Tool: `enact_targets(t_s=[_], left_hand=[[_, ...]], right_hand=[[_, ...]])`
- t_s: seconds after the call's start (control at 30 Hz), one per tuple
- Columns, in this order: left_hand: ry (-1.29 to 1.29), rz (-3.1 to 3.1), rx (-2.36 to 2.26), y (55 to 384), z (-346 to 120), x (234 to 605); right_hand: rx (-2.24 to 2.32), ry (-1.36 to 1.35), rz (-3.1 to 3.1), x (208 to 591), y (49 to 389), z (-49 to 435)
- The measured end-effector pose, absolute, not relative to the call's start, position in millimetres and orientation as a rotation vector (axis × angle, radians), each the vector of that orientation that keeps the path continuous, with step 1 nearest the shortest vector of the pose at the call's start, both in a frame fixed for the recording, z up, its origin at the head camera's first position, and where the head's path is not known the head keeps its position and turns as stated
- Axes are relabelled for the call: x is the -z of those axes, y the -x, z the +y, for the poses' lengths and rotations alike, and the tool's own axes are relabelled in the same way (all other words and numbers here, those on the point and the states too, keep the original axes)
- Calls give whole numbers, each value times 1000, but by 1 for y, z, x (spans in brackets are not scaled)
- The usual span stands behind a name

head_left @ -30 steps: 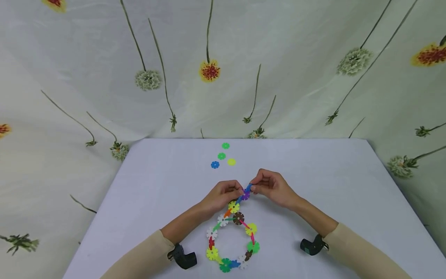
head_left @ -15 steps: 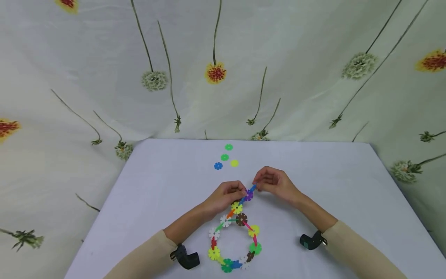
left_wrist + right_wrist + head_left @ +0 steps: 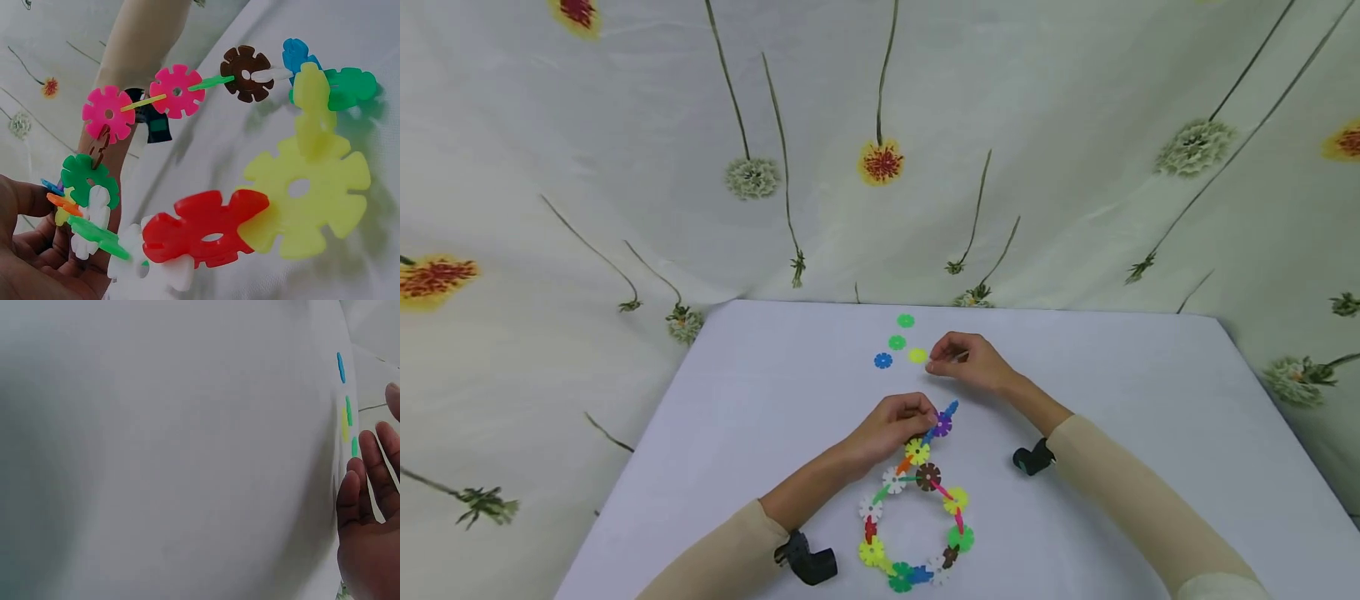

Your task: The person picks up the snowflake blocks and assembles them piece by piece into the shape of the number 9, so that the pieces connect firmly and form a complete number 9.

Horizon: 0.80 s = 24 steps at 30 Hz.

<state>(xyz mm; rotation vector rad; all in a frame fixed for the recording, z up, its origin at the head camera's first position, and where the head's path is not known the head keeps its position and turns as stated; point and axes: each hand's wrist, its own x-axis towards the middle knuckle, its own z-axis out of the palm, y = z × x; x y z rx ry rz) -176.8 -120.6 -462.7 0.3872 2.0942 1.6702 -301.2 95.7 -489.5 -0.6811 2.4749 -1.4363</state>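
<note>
My left hand pinches a chain of notched flower-shaped plastic discs near its upper end, by the purple disc. A blue disc sticks out past it. Below, the chain joins a closed loop of discs, including a brown disc and a green disc. In the left wrist view the loop appears large, a red disc and a yellow disc nearest. My right hand hovers just right of a loose yellow disc; its fingers hold nothing visible.
Near the back of the white-covered table lie a loose blue disc and two green discs, one a green disc farthest back. A flower-printed cloth hangs behind the table. Black cameras sit on both wrists.
My right hand has let go of the blue disc at the chain's tip and moved away toward the loose yellow disc. My left hand keeps its pinch. The head view has shifted slightly.
</note>
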Motion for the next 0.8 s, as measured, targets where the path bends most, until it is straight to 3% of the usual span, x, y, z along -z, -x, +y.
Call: enact_targets(t_s=[0.33, 0.8], left_hand=[[-401, 2071, -1683, 178, -120, 467], [-396, 2086, -1688, 178, -126, 467]], right_hand=[[1249, 649, 2640, 496, 326, 77], [1251, 734, 2634, 498, 325, 65]])
